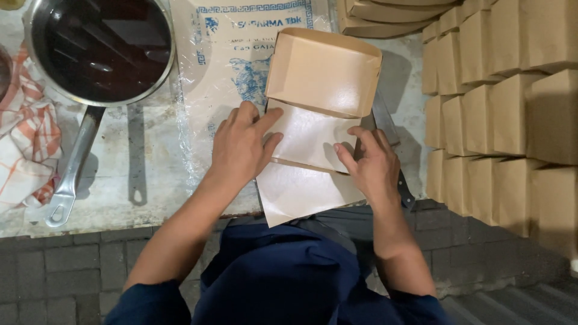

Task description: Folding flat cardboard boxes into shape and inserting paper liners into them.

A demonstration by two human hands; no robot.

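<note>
A brown paper food box (313, 120) lies half folded at the counter's front edge, its far end standing up as a tray shape and its near flap flat over the edge. My left hand (241, 144) presses on the box's left side with fingers spread. My right hand (370, 162) pinches the right side wall with thumb and fingers. A dark knife (388, 129) lies under the box's right edge, partly hidden by my right hand.
A steel pan (99, 51) with dark liquid sits at the back left, its handle (72, 174) pointing toward me. A checked cloth (27, 138) lies far left. Stacks of folded brown boxes (506, 114) fill the right side. A printed plastic-covered sheet (229, 54) lies under the box.
</note>
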